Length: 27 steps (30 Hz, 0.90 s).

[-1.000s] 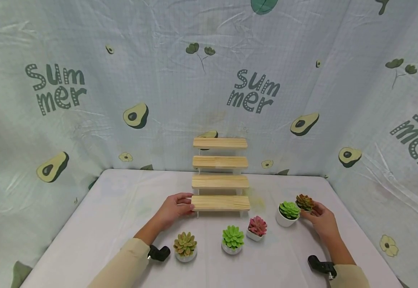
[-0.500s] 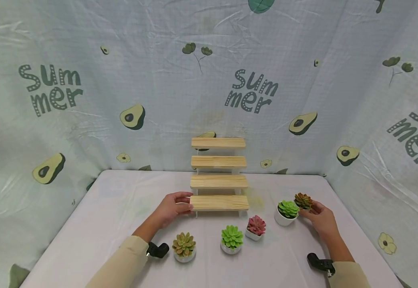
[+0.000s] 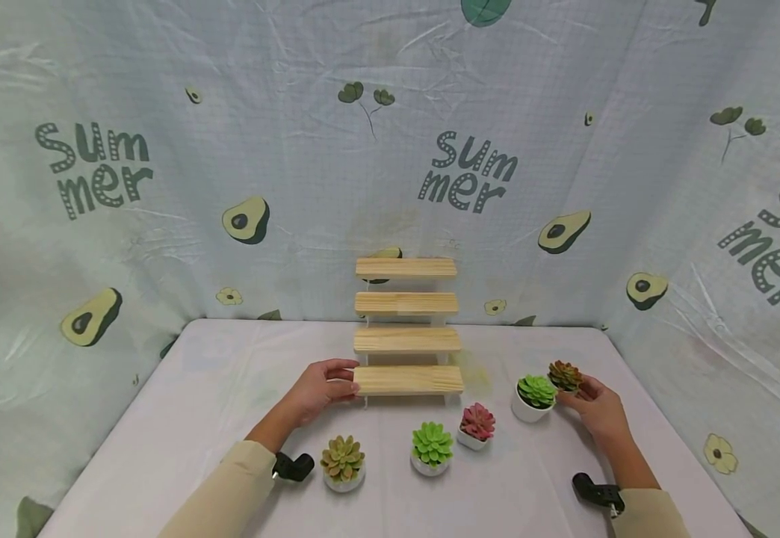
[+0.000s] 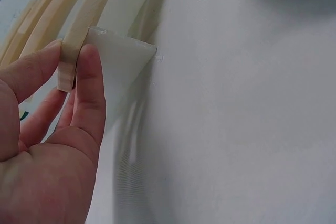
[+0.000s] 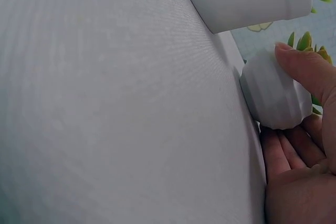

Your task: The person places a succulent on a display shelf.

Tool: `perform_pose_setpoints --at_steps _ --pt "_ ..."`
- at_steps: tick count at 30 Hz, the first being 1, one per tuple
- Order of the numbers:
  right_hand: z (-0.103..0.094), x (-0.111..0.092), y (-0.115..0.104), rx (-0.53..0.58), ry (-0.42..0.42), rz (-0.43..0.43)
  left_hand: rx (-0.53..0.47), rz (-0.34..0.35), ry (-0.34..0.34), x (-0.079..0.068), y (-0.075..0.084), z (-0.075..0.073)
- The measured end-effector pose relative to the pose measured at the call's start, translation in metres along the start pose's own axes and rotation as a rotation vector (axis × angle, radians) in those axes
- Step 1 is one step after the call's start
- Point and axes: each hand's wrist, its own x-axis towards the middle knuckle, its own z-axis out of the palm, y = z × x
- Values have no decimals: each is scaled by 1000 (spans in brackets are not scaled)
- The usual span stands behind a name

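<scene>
A tiered wooden shelf stand (image 3: 408,379) with pale slats stands at the back middle of the table. My left hand (image 3: 323,390) pinches the left end of its lowest slat (image 4: 73,51), thumb on one face and fingers on the other. On the right, my right hand (image 3: 598,409) holds a reddish-brown succulent in a small ribbed white pot (image 5: 275,90), thumb on one side and fingers round the other. The pot sits at the table surface. Just left of it stands a green succulent in a smooth white pot (image 3: 533,403).
Nearer the front are a pink succulent (image 3: 477,424), a bright green succulent (image 3: 432,447) and a yellow-brown succulent (image 3: 343,462), each in a white pot. Behind the white-covered table (image 3: 255,351) hangs a printed cloth (image 3: 296,149) that also closes off both sides.
The view has shifted slightly. Both hands keep their places, the left at the slat and the right at the reddish-brown succulent.
</scene>
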Motion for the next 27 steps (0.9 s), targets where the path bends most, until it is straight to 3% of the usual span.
perform_pose_setpoints --at_steps 7,18,27 --pt "-1 -2 -2 -11 -1 3 31 -10 -13 -1 0 -1" --pt "-1 0 -1 -50 -8 -41 1 -17 -10 2 0 -4" --pt "-20 0 -6 -138 -8 -87 -5 -3 -64 5 -2 -6"
